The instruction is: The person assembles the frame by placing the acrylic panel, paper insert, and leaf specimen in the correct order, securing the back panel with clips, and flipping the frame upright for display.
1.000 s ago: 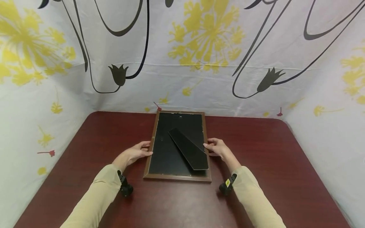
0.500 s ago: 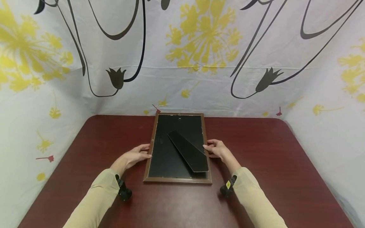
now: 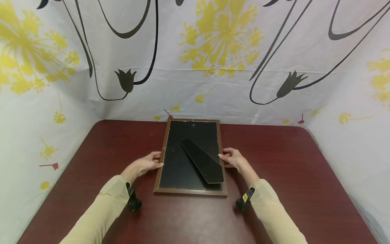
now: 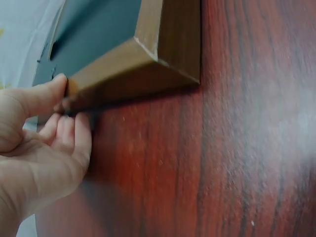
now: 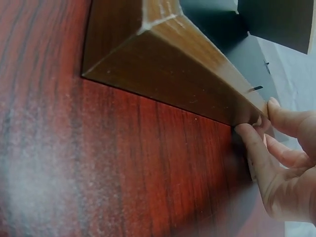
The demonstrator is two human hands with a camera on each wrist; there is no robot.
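Note:
A picture frame [image 3: 190, 191] with a brown wooden border lies back side up on the table, its black backing [image 3: 176, 169] facing me. The black easel stand [image 3: 202, 162] slants across the backing toward the lower right. My left hand [image 3: 144, 165] grips the left side of the frame, thumb on the border and fingers against the outer edge. On the opposite side my right hand [image 3: 234, 159] holds the border the same way. In the right wrist view, the right fingertips [image 5: 247, 131] reach the bottom of the side edge; the left wrist view shows the left thumb [image 4: 52, 94] on the border.
The dark red wooden table [image 3: 195, 220] extends around the frame. White cloth [image 3: 228, 98] with yellow and grey flower prints hangs behind it and along both sides. The frame's far end lies close to the back cloth. A black camera is strapped to each wrist.
The head view shifts slightly. Both hands keep their places on the sides of the picture frame, which shows no clear movement on the table.

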